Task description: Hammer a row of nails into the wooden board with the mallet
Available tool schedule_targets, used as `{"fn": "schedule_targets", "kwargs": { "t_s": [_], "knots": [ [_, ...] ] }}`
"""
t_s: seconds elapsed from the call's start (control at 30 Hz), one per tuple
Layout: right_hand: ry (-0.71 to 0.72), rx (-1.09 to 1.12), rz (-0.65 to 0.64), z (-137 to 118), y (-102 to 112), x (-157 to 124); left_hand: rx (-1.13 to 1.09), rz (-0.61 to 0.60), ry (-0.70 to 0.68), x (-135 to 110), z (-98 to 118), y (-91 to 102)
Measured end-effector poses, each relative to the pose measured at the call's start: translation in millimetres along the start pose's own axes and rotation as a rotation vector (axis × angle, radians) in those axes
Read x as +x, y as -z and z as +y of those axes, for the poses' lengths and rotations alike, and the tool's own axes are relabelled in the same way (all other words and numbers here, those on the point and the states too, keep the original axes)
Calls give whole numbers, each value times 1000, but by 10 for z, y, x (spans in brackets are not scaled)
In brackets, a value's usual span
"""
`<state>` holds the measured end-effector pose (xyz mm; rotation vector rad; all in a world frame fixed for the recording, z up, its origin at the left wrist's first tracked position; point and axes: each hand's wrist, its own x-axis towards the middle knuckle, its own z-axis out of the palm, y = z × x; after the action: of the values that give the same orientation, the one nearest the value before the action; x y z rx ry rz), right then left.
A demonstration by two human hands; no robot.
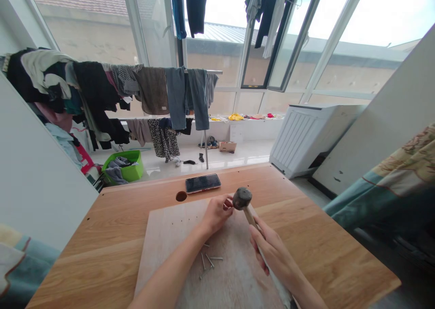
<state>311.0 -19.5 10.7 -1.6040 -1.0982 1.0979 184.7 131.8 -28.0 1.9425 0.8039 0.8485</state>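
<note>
My right hand (270,250) is wrapped round the wooden handle of a hammer (242,199), whose dark round head hangs just above a pale plywood board (163,241). My left hand (219,211) rests on the board right beside the hammer head, fingers pinched together on something too small to make out. Several loose nails (208,259) lie on the board below my left forearm. The board lies on a wooden table (112,223).
A phone (203,183) lies face up on the table beyond the board, next to a round hole (181,195). Past the table are a laundry rack with clothes (152,91), a green basket (127,166) and a white cabinet (306,134).
</note>
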Motion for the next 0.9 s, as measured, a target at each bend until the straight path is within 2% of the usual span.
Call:
{"fn": "schedule_targets", "kwargs": {
  "t_s": [0.1, 0.2, 0.33, 0.4, 0.47, 0.53, 0.63, 0.7, 0.73, 0.8, 0.87, 0.9],
  "knots": [
    [-14, 32, 43, 32, 27, -80, 27, 2, 15, -24, 36, 75],
    [-56, 16, 59, 95, 105, -227, 137, -56, -43, -204, 215, 292],
    [-141, -25, 55, 254, 196, -384, 699, -427, -325, -699, 562, 544],
    [-138, -49, 43, 328, 205, -418, 900, -501, -439, -956, 675, 532],
    [-117, -73, 25, 376, 193, -428, 1037, -487, -558, -1143, 728, 444],
    [-113, -86, 28, 395, 173, -424, 1101, -455, -637, -1227, 742, 343],
    [-121, -57, 53, 392, 152, -416, 1017, -473, -653, -1147, 709, 283],
    [-134, -28, 70, 384, 145, -415, 840, -438, -556, -974, 635, 311],
    [-141, -18, 77, 381, 143, -416, 720, -383, -476, -863, 578, 335],
    [-146, -11, 84, 377, 140, -419, 444, -196, -294, -621, 439, 376],
    [-136, -18, 88, 374, 138, -421, 213, -20, -169, -400, 290, 394],
    [-127, -27, 86, 374, 137, -422, 139, 28, -127, -313, 224, 393]
  ]
}}
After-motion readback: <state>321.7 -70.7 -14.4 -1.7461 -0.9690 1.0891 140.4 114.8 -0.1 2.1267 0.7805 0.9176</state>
